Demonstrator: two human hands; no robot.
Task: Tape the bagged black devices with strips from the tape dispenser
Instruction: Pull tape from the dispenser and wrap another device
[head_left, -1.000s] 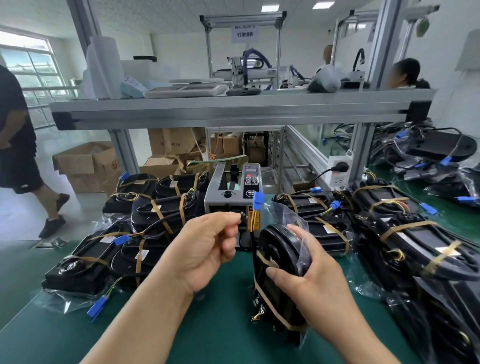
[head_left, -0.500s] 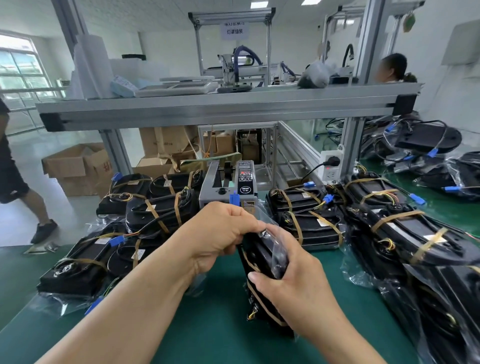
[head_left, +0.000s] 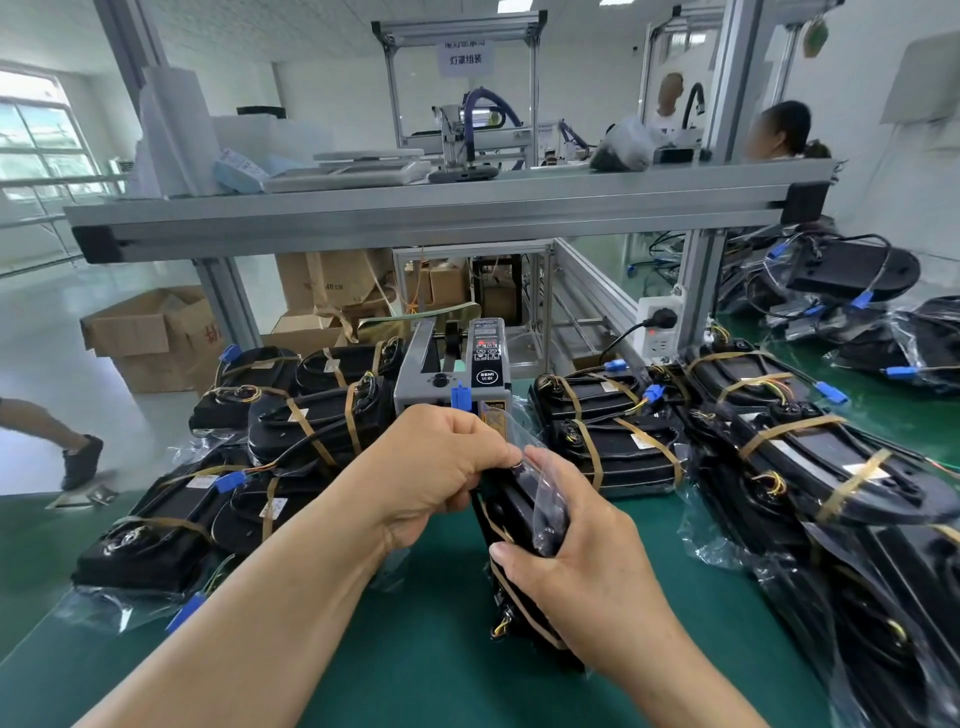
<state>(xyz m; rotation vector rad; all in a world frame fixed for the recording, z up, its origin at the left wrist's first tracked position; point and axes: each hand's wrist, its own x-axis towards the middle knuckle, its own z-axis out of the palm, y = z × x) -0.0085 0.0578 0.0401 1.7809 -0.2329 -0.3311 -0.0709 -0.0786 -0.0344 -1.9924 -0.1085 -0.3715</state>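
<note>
Gone from the mouth of the grey box-shaped tape dispenser with a black control panel (head_left: 457, 364) since a second ago: left hand (head_left: 441, 467), now up against the top edge of the black device in its clear plastic bag (head_left: 506, 525). Bent at the knuckles, fingertips pinching at that top edge beside the loose flap of the bag. Cannot tell whether a tape strip lies under those fingers.

Right hand (head_left: 587, 571) wrapped round the near side of the device, thumb across the front, fingers curled behind. Grips it upright on edge over the green bench mat (head_left: 415, 660), just right of the frame's centre. Brown tape bands (head_left: 522, 610) already across its lower part.

Dispenser directly behind the left hand, mid-frame.

Left of centre, heap of bagged black devices bound with brown tape (head_left: 311, 431). Right of centre, second taped stack (head_left: 613, 441). Along the right edge, longer taped row (head_left: 831, 467).

Across the upper half, grey aluminium shelf beam (head_left: 415, 218). At the far left, open brown cardboard boxes (head_left: 150, 332) on a pale floor.
</note>
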